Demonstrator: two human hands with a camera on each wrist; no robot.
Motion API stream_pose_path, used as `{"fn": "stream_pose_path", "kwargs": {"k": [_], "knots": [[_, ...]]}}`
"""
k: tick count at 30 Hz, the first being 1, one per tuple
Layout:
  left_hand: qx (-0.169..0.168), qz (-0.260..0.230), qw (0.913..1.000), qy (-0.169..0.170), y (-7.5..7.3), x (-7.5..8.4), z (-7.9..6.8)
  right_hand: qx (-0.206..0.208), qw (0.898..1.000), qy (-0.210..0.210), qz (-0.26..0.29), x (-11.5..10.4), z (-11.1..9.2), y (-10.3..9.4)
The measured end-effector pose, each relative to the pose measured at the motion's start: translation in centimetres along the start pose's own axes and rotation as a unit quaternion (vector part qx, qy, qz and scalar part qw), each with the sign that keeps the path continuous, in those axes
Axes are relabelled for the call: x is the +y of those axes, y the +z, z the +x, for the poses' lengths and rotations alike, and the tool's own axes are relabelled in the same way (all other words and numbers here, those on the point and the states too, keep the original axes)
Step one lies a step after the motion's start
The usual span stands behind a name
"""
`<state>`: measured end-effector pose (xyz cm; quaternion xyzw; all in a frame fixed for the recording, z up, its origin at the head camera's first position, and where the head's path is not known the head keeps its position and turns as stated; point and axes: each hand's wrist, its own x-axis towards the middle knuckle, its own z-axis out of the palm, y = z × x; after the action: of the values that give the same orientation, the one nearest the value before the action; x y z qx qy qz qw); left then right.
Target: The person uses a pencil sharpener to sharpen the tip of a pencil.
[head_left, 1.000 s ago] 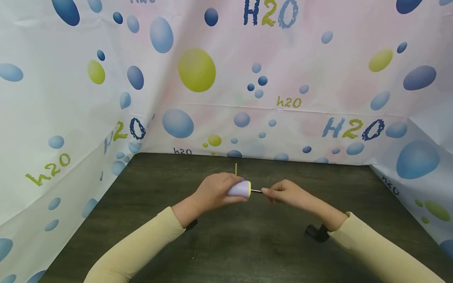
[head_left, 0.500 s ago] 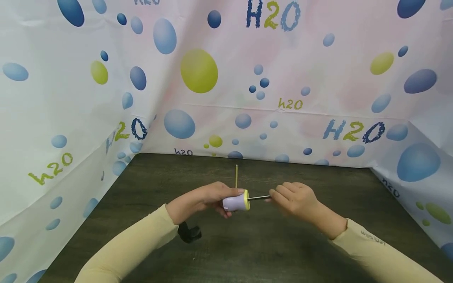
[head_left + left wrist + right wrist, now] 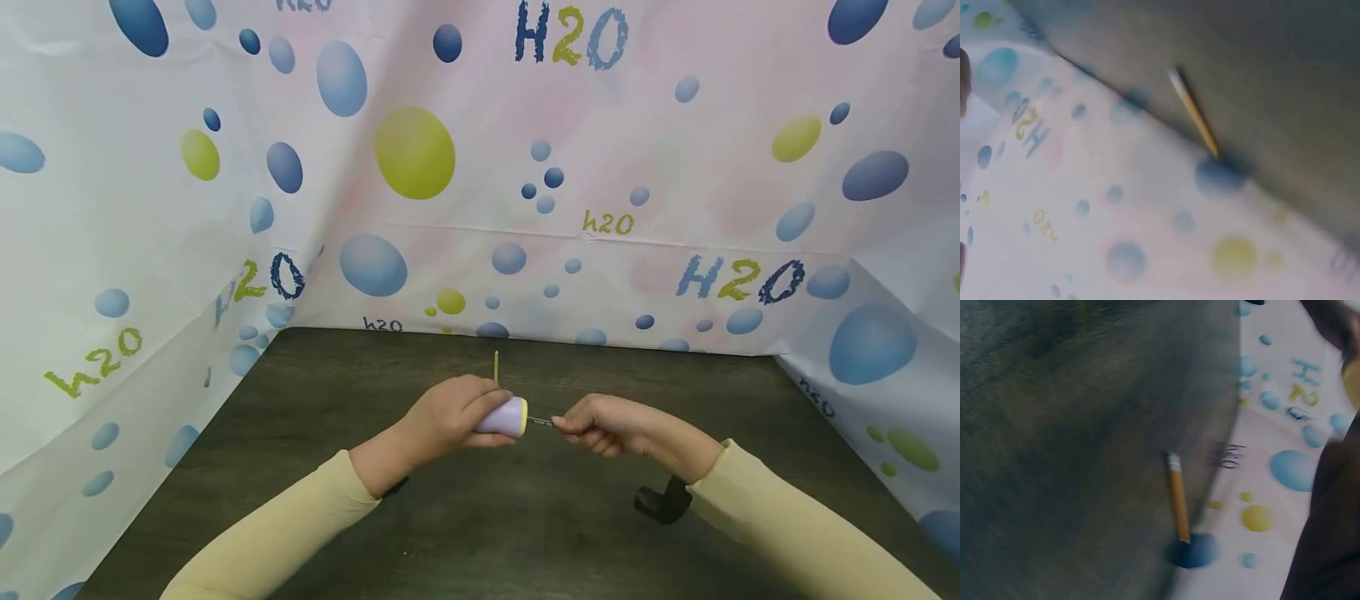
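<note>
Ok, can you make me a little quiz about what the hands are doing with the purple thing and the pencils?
1. True or false: the left hand grips the purple sharpener.
2. What does the right hand pinch? A) a spoon B) the thin pencil poking out of the sharpener C) nothing
3. Fill in: the yellow pencil lies on the dark ____, apart from both hands, near the bubble-print backdrop.

Key: 1 true. 2 B. 3 table.
</note>
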<state>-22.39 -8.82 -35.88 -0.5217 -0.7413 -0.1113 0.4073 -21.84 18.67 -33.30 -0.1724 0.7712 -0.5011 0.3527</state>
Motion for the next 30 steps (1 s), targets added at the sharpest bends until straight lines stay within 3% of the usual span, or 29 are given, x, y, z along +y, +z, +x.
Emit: {"fn": "stream_pose_path", "kwargs": {"k": [1,3,5,7,8,9,10,11,12,13,14,15,16,17,20,21,22,23,24,25,26,27,28,29,30], "knots": [[0.027,0.028,0.9983,0.044,0.1,-0.2,0.0,-0.031,0.998,0.031,0.035,0.1,0.1,-0.3],[0.044,0.043,0.9952,0.076,0.2,-0.4,0.0,-0.059,0.996,0.047,0.054,0.3,0.1,-0.6],[0.026,0.038,0.9976,0.052,0.1,-0.5,0.0,-0.029,1.000,0.007,0.010,0.4,0.2,-0.5],[-0.010,0.021,0.9997,-0.008,0.0,-0.3,0.1,0.044,0.993,-0.057,-0.089,0.3,0.1,-0.1],[-0.039,0.003,0.9979,-0.052,-0.2,-0.3,0.2,0.090,0.978,-0.097,-0.160,0.3,0.1,0.1],[-0.069,-0.025,0.9919,-0.103,-0.3,-0.2,0.3,0.139,0.951,-0.140,-0.238,0.3,0.0,0.4],[-0.101,-0.061,0.9802,-0.159,-0.5,-0.1,0.5,0.189,0.909,-0.186,-0.321,0.4,-0.1,0.6],[-0.133,-0.109,0.9604,-0.219,-0.6,-0.1,0.6,0.238,0.855,-0.233,-0.397,0.4,-0.1,0.8],[-0.159,-0.161,0.9331,-0.280,-0.8,-0.2,0.8,0.285,0.795,-0.280,-0.457,0.5,-0.1,0.9],[-0.181,-0.211,0.8997,-0.336,-0.9,-0.3,1.1,0.326,0.730,-0.326,-0.504,0.5,-0.1,0.9],[-0.200,-0.263,0.8598,-0.390,-1.1,-0.5,1.3,0.360,0.665,-0.371,-0.539,0.5,-0.1,0.9],[-0.215,-0.320,0.8156,-0.431,-1.2,-0.8,1.4,0.380,0.609,-0.411,-0.562,0.6,0.0,0.8],[-0.232,-0.377,0.7678,-0.463,-1.3,-1.1,1.5,0.392,0.560,-0.446,-0.578,0.5,0.0,0.6],[-0.248,-0.425,0.7200,-0.489,-1.4,-1.3,1.6,0.397,0.517,-0.477,-0.589,0.5,-0.1,0.4],[-0.289,-0.533,0.5912,-0.532,-1.6,-1.7,1.6,0.389,0.415,-0.546,-0.615,0.3,-0.3,0.0],[-0.300,-0.558,0.5554,-0.539,-1.6,-1.7,1.5,0.387,0.385,-0.563,-0.620,0.2,-0.3,0.0],[-0.308,-0.573,0.5297,-0.545,-1.6,-1.6,1.5,0.387,0.359,-0.579,-0.622,0.2,-0.3,0.0],[-0.313,-0.581,0.5137,-0.548,-1.5,-1.5,1.5,0.387,0.338,-0.593,-0.620,0.2,-0.2,0.0],[-0.316,-0.587,0.5014,-0.552,-1.4,-1.3,1.5,0.388,0.326,-0.603,-0.616,0.2,-0.2,0.1],[-0.317,-0.592,0.4920,-0.555,-1.2,-1.1,1.5,0.389,0.321,-0.610,-0.611,0.3,-0.1,0.2],[-0.315,-0.594,0.4893,-0.556,-1.1,-0.8,1.5,0.392,0.321,-0.613,-0.606,0.4,0.0,0.3],[-0.312,-0.593,0.4912,-0.557,-0.9,-0.6,1.5,0.394,0.332,-0.613,-0.599,0.5,0.0,0.4],[-0.305,-0.587,0.4980,-0.560,-0.7,-0.3,1.6,0.396,0.350,-0.609,-0.591,0.7,0.0,0.5],[-0.297,-0.579,0.5127,-0.560,-0.6,-0.1,1.6,0.397,0.375,-0.599,-0.586,1.0,0.0,0.6],[-0.288,-0.564,0.5383,-0.556,-0.4,0.2,1.7,0.398,0.407,-0.585,-0.578,1.2,0.0,0.7]]}}
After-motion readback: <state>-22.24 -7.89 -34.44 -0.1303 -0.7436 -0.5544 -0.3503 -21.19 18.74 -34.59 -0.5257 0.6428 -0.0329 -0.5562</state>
